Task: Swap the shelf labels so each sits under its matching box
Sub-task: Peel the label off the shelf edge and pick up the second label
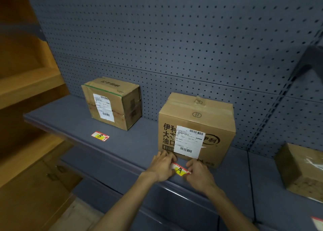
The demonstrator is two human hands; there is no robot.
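Two cardboard boxes stand on a grey shelf (73, 119). The smaller box (111, 102) is at the back left, and a yellow and red label marked B (100, 136) lies flat in front of it. The larger box (196, 130), printed with black characters and bearing a white shipping slip, stands to the right. A label marked A (180, 169) lies at its foot near the shelf's front edge. My left hand (161, 166) pinches the A label's left end and my right hand (199, 174) pinches its right end.
A grey pegboard wall (174, 38) backs the shelf. A third cardboard box (300, 168) sits on the neighbouring shelf at the right, with another label (318, 222) at the bottom right corner. Wooden shelving (26, 84) rises on the left.
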